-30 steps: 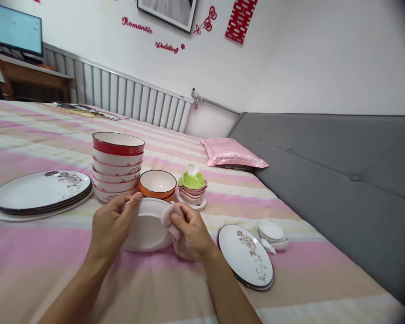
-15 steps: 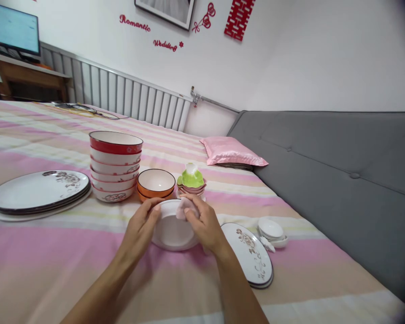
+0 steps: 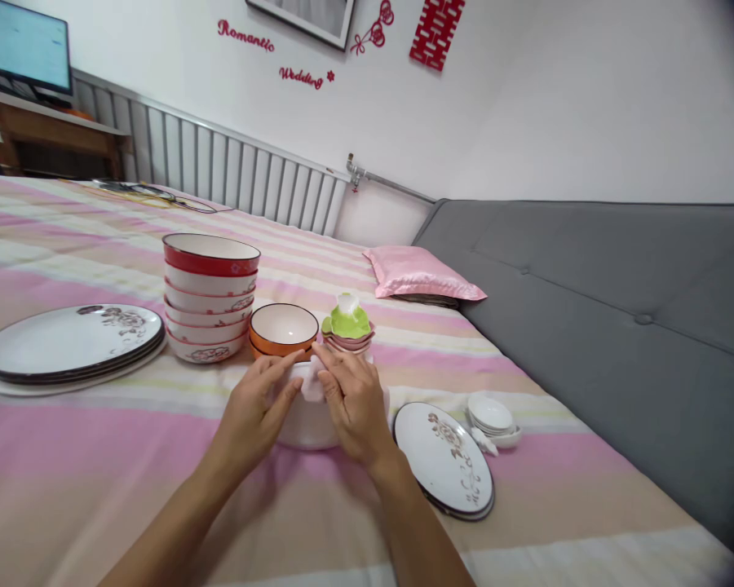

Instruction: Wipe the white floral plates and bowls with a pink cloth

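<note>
My left hand (image 3: 255,408) grips the left rim of a round white plate (image 3: 306,427), thumb on the near side and fingers on the far side. A pale pink cloth (image 3: 312,384) is pinched in my right hand (image 3: 355,408) and pressed against the plate's upper rim. Part of the plate is hidden by the right hand. Just beyond the hands stand orange bowls (image 3: 283,328) with white insides, one in the other. Beside these is a small stack of leaf-shaped dishes (image 3: 348,321), the top one green.
A tall stack of red-and-white bowls (image 3: 211,303) stands left of the orange ones. Oval plates (image 3: 73,342) lie stacked at far left, more oval plates (image 3: 446,456) at right. Small white dishes (image 3: 490,414) sit beyond those. A pink pillow (image 3: 419,273) rests against the grey headboard (image 3: 599,285).
My right hand has slid the cloth left along the plate's rim. The plate has tilted more upright, so less of its inside shows.
</note>
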### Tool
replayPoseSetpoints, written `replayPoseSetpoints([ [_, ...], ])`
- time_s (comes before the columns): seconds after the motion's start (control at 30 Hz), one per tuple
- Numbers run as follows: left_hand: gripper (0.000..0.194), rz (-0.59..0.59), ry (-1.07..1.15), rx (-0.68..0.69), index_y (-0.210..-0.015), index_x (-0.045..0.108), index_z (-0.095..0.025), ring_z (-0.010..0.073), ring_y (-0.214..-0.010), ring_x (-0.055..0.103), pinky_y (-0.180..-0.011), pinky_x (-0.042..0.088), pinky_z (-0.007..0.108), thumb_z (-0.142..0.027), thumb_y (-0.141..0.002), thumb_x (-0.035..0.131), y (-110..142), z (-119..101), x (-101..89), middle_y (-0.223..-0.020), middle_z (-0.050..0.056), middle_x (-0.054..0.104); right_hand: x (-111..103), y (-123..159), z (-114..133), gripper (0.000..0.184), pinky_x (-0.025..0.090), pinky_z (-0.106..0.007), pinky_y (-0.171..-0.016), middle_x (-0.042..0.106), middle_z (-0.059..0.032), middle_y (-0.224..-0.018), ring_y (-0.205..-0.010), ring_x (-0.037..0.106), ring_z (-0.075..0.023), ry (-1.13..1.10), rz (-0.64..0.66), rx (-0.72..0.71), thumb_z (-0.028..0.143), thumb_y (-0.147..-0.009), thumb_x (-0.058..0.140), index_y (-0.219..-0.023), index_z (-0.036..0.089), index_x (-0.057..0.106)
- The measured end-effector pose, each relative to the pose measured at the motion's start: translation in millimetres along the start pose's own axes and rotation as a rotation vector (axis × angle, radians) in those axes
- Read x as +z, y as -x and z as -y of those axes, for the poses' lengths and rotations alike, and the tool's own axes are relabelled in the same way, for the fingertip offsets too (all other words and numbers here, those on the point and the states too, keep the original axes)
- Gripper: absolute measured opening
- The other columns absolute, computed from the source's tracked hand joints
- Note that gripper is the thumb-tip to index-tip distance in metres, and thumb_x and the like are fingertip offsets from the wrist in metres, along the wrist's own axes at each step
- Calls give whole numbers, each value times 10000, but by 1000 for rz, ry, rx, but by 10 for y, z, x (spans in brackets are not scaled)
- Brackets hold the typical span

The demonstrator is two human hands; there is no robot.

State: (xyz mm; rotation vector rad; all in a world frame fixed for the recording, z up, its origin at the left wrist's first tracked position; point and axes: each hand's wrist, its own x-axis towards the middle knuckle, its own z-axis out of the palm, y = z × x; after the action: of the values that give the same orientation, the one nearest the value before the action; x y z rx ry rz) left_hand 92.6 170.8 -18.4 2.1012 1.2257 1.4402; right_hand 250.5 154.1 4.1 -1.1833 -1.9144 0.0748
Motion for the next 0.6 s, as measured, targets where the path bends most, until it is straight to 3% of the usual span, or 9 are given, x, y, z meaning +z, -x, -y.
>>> replayPoseSetpoints([
  [0.13, 441, 34, -31, 23, -1276, 526, -216, 165, -817, 536, -718, 470, 275, -321, -848, 516, 3, -18, -17, -866, 29, 527, -10, -16, -30, 345, 392, -325, -930, 645, -53, -1094, -1034, 566, -181, -153, -8, 61, 289, -916, 470, -1245, 261, 573],
  [0.33, 517, 93, -76, 116, -1309, 476, -260, 183, -976, 558, -832, 470, 297, -235, -800, 560, 10, -4, -3, -1047, 46, 565, -96, -24, -85, 375, 445, -281, -914, 666, -23, -1116, -1024, 605, -175, -454, 67, 234, 277, -773, 663, -1145, 249, 638],
  [0.6, 453, 111, -3, 31, -1236, 563, -269, 220, -1048, 579, -877, 474, 327, -399, -802, 576, -22, 79, -44, -1126, 60, 626, -147, -45, -143, 336, 494, -272, -750, 694, -24, -939, -835, 622, -175, -562, 136, 353, 317, -717, 694, -1033, 202, 682],
])
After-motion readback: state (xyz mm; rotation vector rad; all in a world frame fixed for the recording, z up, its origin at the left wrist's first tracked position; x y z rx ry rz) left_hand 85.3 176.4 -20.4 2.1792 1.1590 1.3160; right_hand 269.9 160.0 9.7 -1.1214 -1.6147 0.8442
